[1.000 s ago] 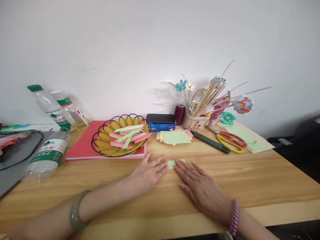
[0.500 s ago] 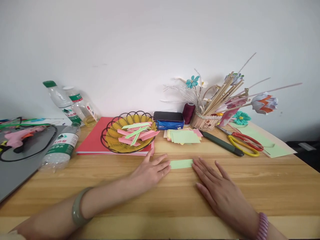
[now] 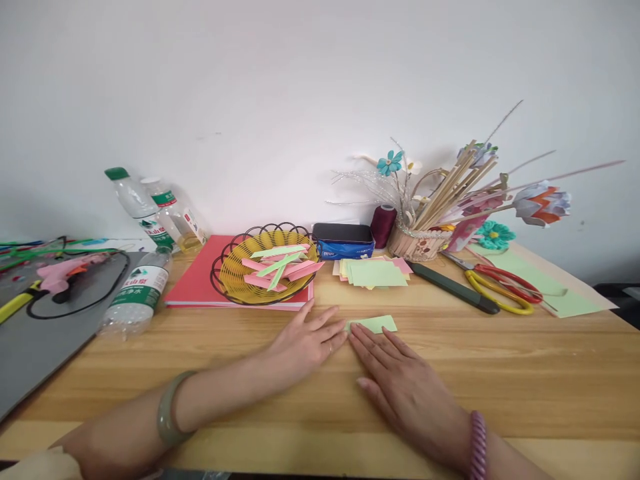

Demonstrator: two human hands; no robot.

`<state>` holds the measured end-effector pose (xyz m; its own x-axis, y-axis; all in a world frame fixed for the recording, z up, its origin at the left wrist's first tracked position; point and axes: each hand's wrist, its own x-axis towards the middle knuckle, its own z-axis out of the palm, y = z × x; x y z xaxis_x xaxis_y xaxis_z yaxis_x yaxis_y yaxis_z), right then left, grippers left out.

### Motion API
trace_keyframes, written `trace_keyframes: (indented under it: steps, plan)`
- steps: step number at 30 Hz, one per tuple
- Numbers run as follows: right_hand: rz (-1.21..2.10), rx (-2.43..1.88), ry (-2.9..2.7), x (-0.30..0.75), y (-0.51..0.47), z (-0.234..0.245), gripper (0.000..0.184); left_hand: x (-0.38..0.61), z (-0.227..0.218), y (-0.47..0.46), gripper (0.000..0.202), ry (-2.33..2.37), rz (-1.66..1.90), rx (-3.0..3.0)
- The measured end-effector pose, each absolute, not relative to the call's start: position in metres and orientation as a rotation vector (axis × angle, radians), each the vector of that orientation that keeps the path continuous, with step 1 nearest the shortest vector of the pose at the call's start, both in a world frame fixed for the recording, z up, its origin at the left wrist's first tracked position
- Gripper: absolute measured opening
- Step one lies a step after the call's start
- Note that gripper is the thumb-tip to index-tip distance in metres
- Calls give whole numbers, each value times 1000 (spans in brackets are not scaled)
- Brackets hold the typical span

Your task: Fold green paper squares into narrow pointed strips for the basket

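A narrow light-green paper strip (image 3: 379, 324) lies flat on the wooden table. My left hand (image 3: 306, 341) rests palm down at its left end, fingers stretched and somewhat spread, fingertips at the paper's edge. Lying over the strip's lower edge, near that same end, are the fingertips of my right hand (image 3: 400, 380), which is also flat with fingers extended. The strip's right end shows uncovered. Behind the hands, a yellow basket with a dark looped rim (image 3: 233, 287) holds several folded green and pink paper strips (image 3: 280, 265).
Behind the strip lies a stack of coloured paper (image 3: 377, 272). A dark green bar-shaped tool (image 3: 453, 288) and red-and-yellow-handled pliers or scissors (image 3: 505, 287) are at right. Plastic bottles (image 3: 140, 290) stand left, beside a red folder (image 3: 193, 277). A woven flower basket (image 3: 417, 243) stands behind.
My right hand has slid left along the strip from its right end to near my left fingertips. The left hand stays by the left end. The view has shifted slightly.
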<state>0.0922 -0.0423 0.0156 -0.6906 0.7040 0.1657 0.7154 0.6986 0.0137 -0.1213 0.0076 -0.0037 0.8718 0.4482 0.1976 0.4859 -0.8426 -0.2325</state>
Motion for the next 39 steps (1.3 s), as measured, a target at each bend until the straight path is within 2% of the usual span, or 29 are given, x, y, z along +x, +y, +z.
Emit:
trace_keyframes:
  steps: [7, 16, 23, 28, 31, 36, 39]
  plan:
    - [-219, -1237, -2749, 141, -42, 12, 51, -122, 0, 7, 28, -705, -257, -2734]
    - [-396, -1256, -2708, 149, -43, 6, 56, -126, -3, 4, 21, -715, -361, -2686]
    - [-358, -1314, -2643, 157, -46, 5, 56, -127, -6, 7, 21, -678, -439, -2694]
    - [30, -1412, -2420, 152, -35, 11, 41, -125, -5, 8, 23, -617, -621, -2702]
    - [131, -1466, -2292, 141, -21, 13, 36, -122, -1, 10, 21, -621, -681, -2750]
    - [257, -1407, -2277, 124, -7, 18, 4, -116, 12, 10, 24, -674, -864, -2834]
    - [299, -1398, -2237, 116, -12, 22, 12, -110, 18, 7, 32, -818, -931, -2877]
